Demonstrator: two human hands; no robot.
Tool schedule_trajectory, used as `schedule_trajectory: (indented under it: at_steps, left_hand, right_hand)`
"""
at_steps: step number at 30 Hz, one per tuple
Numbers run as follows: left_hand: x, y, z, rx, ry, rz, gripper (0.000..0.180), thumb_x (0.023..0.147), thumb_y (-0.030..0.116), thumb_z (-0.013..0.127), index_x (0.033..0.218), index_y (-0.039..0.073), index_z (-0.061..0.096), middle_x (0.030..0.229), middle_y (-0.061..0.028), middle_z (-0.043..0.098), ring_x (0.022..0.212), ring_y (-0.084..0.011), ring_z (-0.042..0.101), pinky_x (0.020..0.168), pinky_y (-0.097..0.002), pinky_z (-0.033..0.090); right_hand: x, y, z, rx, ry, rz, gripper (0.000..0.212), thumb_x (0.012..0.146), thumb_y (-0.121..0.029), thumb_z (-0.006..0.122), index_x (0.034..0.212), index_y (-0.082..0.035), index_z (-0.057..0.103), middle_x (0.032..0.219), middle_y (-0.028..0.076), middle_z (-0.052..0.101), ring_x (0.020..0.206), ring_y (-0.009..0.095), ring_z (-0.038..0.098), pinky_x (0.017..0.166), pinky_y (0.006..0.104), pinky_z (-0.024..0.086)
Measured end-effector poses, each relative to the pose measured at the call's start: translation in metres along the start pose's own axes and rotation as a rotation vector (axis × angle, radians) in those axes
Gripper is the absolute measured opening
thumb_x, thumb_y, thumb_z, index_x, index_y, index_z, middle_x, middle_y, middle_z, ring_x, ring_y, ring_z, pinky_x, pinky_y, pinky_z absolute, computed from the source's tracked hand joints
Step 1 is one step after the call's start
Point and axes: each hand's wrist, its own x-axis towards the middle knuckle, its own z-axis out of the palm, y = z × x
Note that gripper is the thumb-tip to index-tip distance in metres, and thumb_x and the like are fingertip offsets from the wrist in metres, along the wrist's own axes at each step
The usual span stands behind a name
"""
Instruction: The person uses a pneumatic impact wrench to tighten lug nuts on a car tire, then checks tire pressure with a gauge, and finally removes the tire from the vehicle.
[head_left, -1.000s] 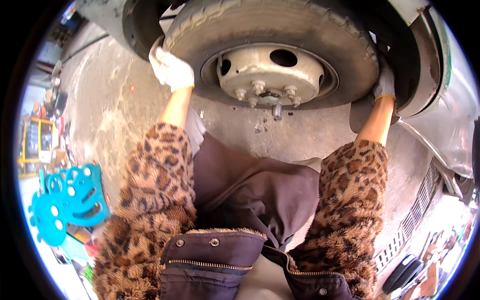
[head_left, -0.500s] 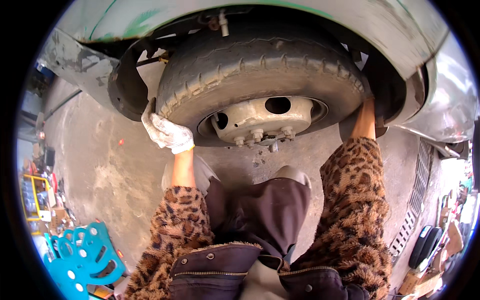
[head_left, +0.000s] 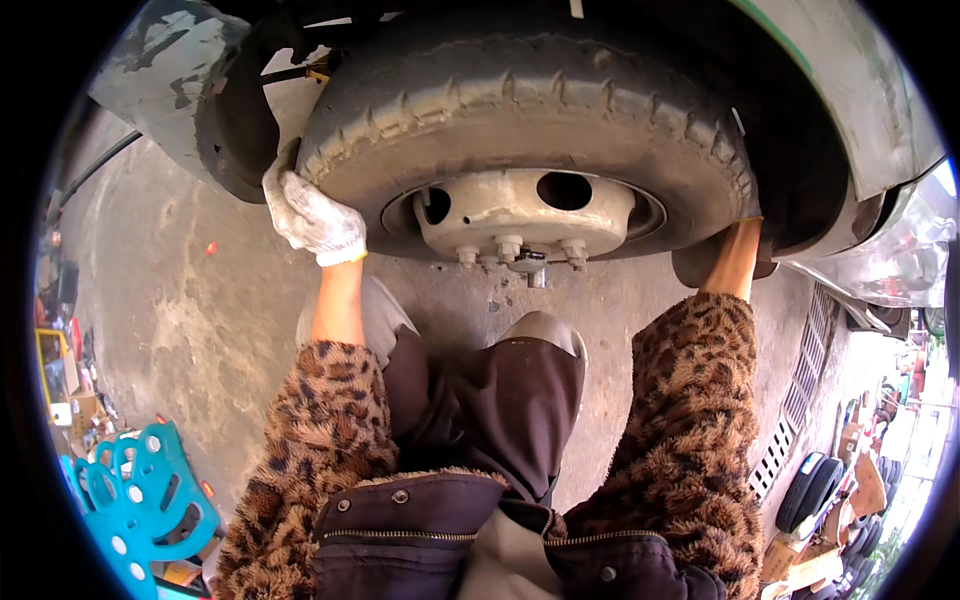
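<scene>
A vehicle wheel fills the upper middle of the view. Its worn black tyre (head_left: 480,135) surrounds a pale steel rim (head_left: 520,212) with several bolts and nuts on its hub. My left hand (head_left: 312,212), in a dirty white glove, grips the tyre's left side, its fingers reaching up along the tread. On the opposite side, my right hand (head_left: 751,206) is against the tyre's right edge. Only a bit of that hand and the bare wrist shows; its fingers are hidden behind the tyre. Shaggy leopard-print sleeves cover both forearms.
Body panels (head_left: 165,85) with scraped paint frame the wheel arch. Below lies a stained concrete floor (head_left: 190,330), with a drain grate (head_left: 800,385) at right. A turquoise plastic piece (head_left: 150,500) stands at lower left. Spare tyres (head_left: 810,492) and cardboard boxes lie at lower right.
The view has shifted, so the wheel and my left hand sit slightly higher and further left. The body panels have tilted in the picture. Both hands keep their places at the tyre's sides.
</scene>
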Motion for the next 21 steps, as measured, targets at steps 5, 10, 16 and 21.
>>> schedule_trajectory:
  at_steps: [5, 10, 16, 21]
  left_hand:
    - [-0.002, -0.011, 0.007, -0.032, 0.003, -0.059, 0.046, 0.100, 0.029, 0.038, 0.110, -0.005, 0.067, 0.105, -0.0207, 0.070, 0.098, -0.0325, 0.066, 0.093, -0.0396, 0.049]
    - [0.002, -0.017, 0.019, 0.117, -0.028, -0.034, 0.047, 0.099, 0.031, 0.039, 0.109, -0.004, 0.068, 0.101, -0.0235, 0.070, 0.094, -0.0375, 0.065, 0.091, -0.0418, 0.048]
    - [0.003, -0.026, 0.035, 0.068, -0.061, -0.028, 0.045, 0.098, 0.033, 0.042, 0.107, -0.002, 0.069, 0.102, -0.0210, 0.071, 0.095, -0.0365, 0.066, 0.089, -0.0417, 0.048]
    - [0.010, -0.048, 0.039, 0.244, -0.105, 0.165, 0.045, 0.099, 0.031, 0.041, 0.110, -0.003, 0.068, 0.100, -0.0222, 0.071, 0.094, -0.0352, 0.067, 0.089, -0.0406, 0.049]
  right_hand:
    - [-0.010, -0.002, -0.009, 0.020, 0.024, 0.020, 0.053, 0.101, -0.032, 0.052, 0.138, 0.005, 0.052, 0.134, 0.013, 0.060, 0.121, 0.024, 0.057, 0.105, 0.0337, 0.043]
    - [-0.015, 0.001, -0.020, 0.032, 0.048, 0.042, 0.053, 0.101, -0.033, 0.052, 0.139, 0.005, 0.052, 0.134, 0.013, 0.060, 0.121, 0.024, 0.057, 0.105, 0.0337, 0.043]
    - [-0.023, 0.005, -0.032, 0.063, 0.073, 0.075, 0.053, 0.101, -0.033, 0.052, 0.139, 0.004, 0.051, 0.134, 0.013, 0.060, 0.122, 0.024, 0.056, 0.105, 0.0336, 0.043]
    - [-0.031, 0.011, -0.037, 0.099, 0.076, 0.102, 0.053, 0.101, -0.033, 0.052, 0.139, 0.004, 0.051, 0.135, 0.013, 0.060, 0.122, 0.024, 0.056, 0.106, 0.0336, 0.043]
